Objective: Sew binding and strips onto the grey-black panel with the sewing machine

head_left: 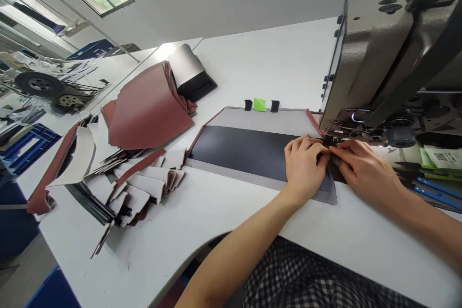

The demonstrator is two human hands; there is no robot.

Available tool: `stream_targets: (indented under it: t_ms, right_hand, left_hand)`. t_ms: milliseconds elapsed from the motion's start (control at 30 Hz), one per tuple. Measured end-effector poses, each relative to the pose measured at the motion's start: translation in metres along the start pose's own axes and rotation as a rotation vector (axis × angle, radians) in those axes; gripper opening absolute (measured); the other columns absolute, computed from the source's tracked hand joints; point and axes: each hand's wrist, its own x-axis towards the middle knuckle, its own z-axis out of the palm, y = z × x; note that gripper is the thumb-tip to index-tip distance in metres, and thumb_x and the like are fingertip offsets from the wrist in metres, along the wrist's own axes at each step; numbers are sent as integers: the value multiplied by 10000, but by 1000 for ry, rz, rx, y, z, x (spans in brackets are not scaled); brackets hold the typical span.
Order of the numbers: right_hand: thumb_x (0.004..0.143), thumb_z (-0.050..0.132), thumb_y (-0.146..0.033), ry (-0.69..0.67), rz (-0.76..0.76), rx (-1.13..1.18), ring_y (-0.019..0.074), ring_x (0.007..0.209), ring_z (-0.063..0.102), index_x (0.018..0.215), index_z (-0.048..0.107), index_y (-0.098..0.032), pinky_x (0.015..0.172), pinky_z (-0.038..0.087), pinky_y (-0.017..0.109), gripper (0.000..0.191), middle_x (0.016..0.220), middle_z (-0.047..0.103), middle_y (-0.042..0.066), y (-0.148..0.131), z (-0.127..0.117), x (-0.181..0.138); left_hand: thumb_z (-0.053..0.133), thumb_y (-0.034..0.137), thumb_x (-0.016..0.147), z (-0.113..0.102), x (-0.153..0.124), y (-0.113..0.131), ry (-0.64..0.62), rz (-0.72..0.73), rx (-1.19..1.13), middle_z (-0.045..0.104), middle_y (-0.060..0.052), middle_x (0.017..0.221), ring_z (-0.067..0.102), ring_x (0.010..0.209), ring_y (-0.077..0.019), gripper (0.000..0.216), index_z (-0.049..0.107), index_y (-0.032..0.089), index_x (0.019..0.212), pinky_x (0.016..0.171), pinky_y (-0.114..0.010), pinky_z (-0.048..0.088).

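1. Panel (pixel 245 149) of grey and black material lies on the counter (pixel 202 231), its right end at the sewing machine (pixel 382 53).
2. The left hand (pixel 305 166) rests on it, fingers bunched; the right hand's (pixel 364 166) fingers gather at its edge. Whether either pinches it, one cannot tell.
3. Blue crate (pixel 40 152) stands left; contents unclear.

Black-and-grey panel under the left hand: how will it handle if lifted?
The panel would likely flex, being thin and broad. Its lower grey border looks like fabric and may droop. The black strip's smooth sheen suggests slipperiness.
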Motion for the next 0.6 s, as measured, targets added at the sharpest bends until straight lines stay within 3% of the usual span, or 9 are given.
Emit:
stream_targets:
  t_ms: [267, 467, 600]
  right_hand:
    - [925, 445, -164, -19, 9, 32, 272, 971, 622, 1209, 692, -184, 783, 530, 399, 377, 1032, 652, 101, 0, 0, -2]
    - [1006, 469, -327, -44, 31, 86, 262, 958, 610, 1208, 678, -193, 857, 512, 430, 320, 1050, 632, 99, -5, -2, -6]
    - [1020, 456, -377, 27, 30, 70, 281, 967, 606, 1191, 671, -223, 867, 498, 450, 314, 1029, 640, 105, -10, -3, -13]
  left_hand:
    - [606, 288, 974, 1, 5, -2, -13, -22, 5, 687, 17, 1214, 504, 1303, -253, 85, 647, 265, 904, 1093, -513, 408]
    - [655, 255, 921, 6, 5, 3, 13, -68, -29, 676, -17, 1178, 564, 1213, -256, 94, 563, 253, 944, 1076, -517, 427]
    - [622, 221, 925, -17, 6, -12, 51, -17, -220, 659, -55, 1250, 607, 1203, -215, 201, 547, 247, 1109, 1071, -427, 480]
